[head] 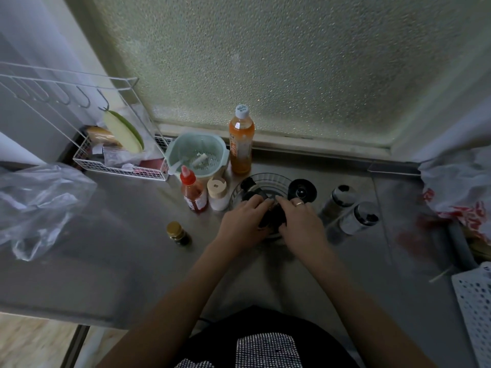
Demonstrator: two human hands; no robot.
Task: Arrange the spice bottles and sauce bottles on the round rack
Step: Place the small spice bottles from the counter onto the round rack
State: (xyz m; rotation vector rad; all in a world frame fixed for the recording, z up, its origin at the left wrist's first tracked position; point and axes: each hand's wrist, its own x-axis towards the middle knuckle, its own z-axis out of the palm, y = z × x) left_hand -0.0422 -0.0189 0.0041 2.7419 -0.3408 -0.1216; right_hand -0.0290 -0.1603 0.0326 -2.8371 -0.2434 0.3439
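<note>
Two bare hands meet over a clear round rack (265,181) on a steel counter (132,229) below a frosted window (265,62). The left hand (243,221) and the right hand (301,221) both curl their fingers around a dark bottle (272,216) standing at the near edge of the rack, one hand on each side of it. A ring (299,203) shows on a finger of the right hand.

Another dark-capped bottle (248,183) stands inside the rack, at its left. A black round lid (302,190) sits just beside the rack on its right.

To the left of the rack stand a white shaker with a beige cap (218,192) and, touching it, a red sauce bottle with a red nozzle (193,192). Nearer, and apart from them, is a small dark bottle with a gold cap (177,233). Behind the rack a tall orange drink bottle with a white cap (241,142) stands near a pale green strainer bowl (197,154).

To the right of the rack two glass shakers with silver tops (350,208) stand close together.

A white wire basket (119,166) holding packets sits at the far left, with a clear plastic bag (39,203) lying in front of it. A white and red plastic bag (459,187) lies at the far right.
</note>
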